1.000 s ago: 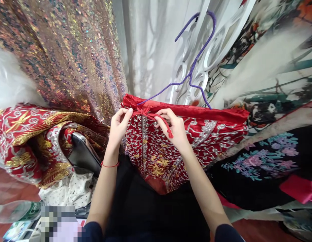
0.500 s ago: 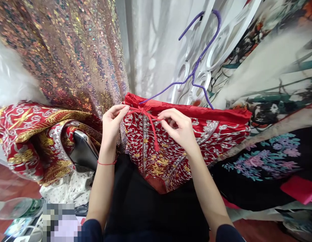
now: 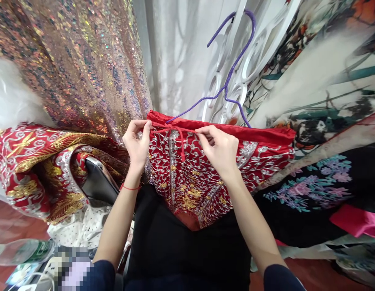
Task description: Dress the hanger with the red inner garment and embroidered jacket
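Cord [image 3: 179,135] at the waistband of the red embroidered skirt [image 3: 205,173], hung on the purple hanger [image 3: 226,76] at twelve o'clock, looks tied: your left hand [image 3: 138,142] and right hand [image 3: 219,147] each pinch an end, seemingly only snugging left.

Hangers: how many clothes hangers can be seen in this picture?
1. The purple hanger hangs at top centre and carries the red embroidered garment, whose cord the left hand and right hand pinch. Others may be hidden behind the fabrics.

A red embroidered garment [image 3: 211,173] hangs from a purple hanger [image 3: 226,76], its thin red drawstring [image 3: 181,139] dangling at the waistband.
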`<state>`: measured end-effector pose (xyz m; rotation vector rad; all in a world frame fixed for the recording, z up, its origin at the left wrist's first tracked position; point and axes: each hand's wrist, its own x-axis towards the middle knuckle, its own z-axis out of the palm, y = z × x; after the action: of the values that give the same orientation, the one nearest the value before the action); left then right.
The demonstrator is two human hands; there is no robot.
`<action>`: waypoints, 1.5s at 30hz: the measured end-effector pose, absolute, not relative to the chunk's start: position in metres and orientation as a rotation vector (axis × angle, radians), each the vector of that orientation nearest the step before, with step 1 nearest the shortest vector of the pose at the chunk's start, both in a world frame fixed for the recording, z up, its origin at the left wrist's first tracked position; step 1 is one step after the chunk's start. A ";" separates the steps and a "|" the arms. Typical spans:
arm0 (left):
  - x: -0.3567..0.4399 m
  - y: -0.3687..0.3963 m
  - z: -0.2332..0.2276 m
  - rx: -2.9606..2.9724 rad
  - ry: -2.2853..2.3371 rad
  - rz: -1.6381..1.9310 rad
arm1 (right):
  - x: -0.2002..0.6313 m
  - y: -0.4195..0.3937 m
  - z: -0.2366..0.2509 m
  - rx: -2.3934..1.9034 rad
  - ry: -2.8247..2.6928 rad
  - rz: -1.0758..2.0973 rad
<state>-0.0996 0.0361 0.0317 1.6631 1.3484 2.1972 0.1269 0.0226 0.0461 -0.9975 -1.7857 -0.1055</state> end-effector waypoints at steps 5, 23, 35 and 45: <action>-0.106 0.050 0.029 1.810 1.443 2.146 | 0.130 0.016 0.055 -0.894 -1.932 -0.269; -0.122 0.052 0.056 1.658 1.249 1.636 | 0.287 0.030 0.083 -1.645 -1.680 0.098; -0.096 0.073 0.033 1.897 1.543 2.065 | 0.260 0.053 0.037 -1.444 -1.299 -0.349; -0.096 0.059 0.036 2.075 2.052 1.704 | 0.261 0.050 0.031 -1.592 -1.326 -0.443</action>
<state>-0.0963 0.0595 0.0358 2.0749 2.0516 1.7044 0.2609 0.0495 0.0309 -1.5923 -1.3264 -0.4432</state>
